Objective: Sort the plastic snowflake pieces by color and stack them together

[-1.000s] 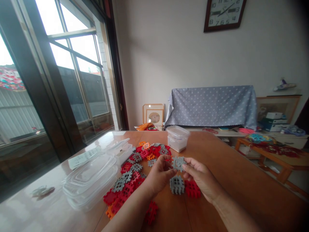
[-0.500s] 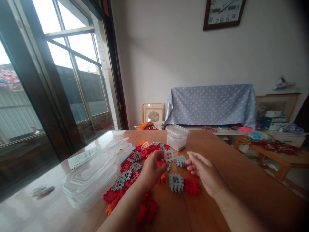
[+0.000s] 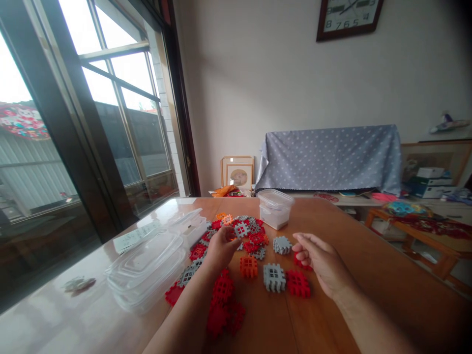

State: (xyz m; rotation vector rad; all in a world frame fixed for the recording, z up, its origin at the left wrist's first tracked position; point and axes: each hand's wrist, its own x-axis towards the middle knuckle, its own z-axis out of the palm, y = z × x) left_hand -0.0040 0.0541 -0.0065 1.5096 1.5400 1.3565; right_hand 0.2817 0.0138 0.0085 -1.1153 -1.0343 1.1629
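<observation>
My left hand (image 3: 221, 248) pinches a grey window-frame block (image 3: 241, 229) between thumb and fingertips, above the far part of a loose pile of red, grey and orange interlocking blocks (image 3: 254, 238). Loosely curled, my right hand (image 3: 317, 260) hovers with no block visible in it. Just left of its fingertips is a stack of grey solid blocks (image 3: 282, 245); a red block (image 3: 302, 261) is partly hidden behind the fingers. Nearer to me stand an orange window stack (image 3: 248, 267), a grey window stack (image 3: 274, 277) and a red window stack (image 3: 298, 283). More red blocks (image 3: 223, 314) lie beside my left forearm.
Clear plastic lids and boxes (image 3: 147, 270) line the table's left side, with a paper sheet (image 3: 134, 237) behind. A lidded clear container (image 3: 275, 211) stands at the far edge. A small plastic bag (image 3: 78, 284) lies far left. The wooden table (image 3: 354, 236) extends to the right.
My left hand has moved left and slightly away, carrying the grey window-frame block and uncovering the orange stack. My right hand keeps its pose. The view has turned slightly left.
</observation>
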